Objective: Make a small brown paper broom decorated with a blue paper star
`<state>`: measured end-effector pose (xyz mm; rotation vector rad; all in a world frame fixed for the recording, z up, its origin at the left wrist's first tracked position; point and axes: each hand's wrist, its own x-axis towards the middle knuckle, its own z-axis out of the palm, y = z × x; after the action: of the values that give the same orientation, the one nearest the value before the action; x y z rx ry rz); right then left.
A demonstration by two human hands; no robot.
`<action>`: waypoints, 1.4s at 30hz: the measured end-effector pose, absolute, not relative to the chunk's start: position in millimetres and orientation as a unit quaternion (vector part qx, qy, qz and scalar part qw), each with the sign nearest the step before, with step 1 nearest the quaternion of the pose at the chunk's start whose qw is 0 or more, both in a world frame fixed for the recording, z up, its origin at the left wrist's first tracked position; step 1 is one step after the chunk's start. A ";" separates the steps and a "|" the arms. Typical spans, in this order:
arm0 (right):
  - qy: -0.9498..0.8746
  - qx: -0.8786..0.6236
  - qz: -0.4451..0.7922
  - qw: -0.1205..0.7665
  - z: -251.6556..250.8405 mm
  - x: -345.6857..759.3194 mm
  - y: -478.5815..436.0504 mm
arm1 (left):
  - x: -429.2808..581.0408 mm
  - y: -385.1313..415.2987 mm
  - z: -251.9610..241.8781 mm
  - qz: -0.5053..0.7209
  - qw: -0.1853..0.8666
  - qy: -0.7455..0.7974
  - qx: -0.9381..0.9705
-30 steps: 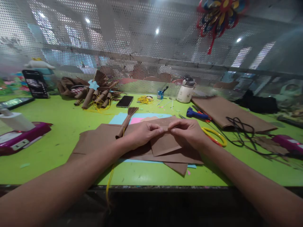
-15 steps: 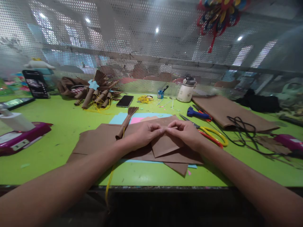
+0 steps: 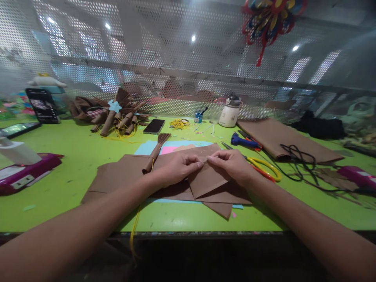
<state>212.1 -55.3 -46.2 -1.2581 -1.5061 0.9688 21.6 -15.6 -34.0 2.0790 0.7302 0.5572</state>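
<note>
My left hand (image 3: 176,169) and my right hand (image 3: 232,166) meet at the middle of the green table (image 3: 73,156). Both pinch the top edge of a small brown paper piece (image 3: 205,181), fingers closed on it. The piece lies on a stack of larger brown paper sheets (image 3: 123,174), over blue and pink sheets (image 3: 169,149). A rolled brown paper stick with a fringed end (image 3: 155,153) rests just left of my left hand.
Yellow-handled scissors (image 3: 261,166) and a blue tool (image 3: 242,141) lie right of my hands. Farther right are brown paper (image 3: 279,139) and black cord (image 3: 299,158). A phone (image 3: 154,126), rolled paper bundle (image 3: 117,117), white jar (image 3: 230,112) stand at the back; pink devices (image 3: 26,174) at both sides.
My right hand has slid slightly left along the paper's top edge, uncovering the scissors. My left hand has barely moved.
</note>
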 end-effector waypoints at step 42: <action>-0.509 -0.502 0.461 0.526 -42.2 224.1 -50.7 | 21.2 -10.2 -44.0 0.202 0.629 0.238 0.712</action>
<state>224.1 -50.7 -42.2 -1.2008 -1.2166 1.1029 21.2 -10.2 -44.0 1.6321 0.5444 0.4627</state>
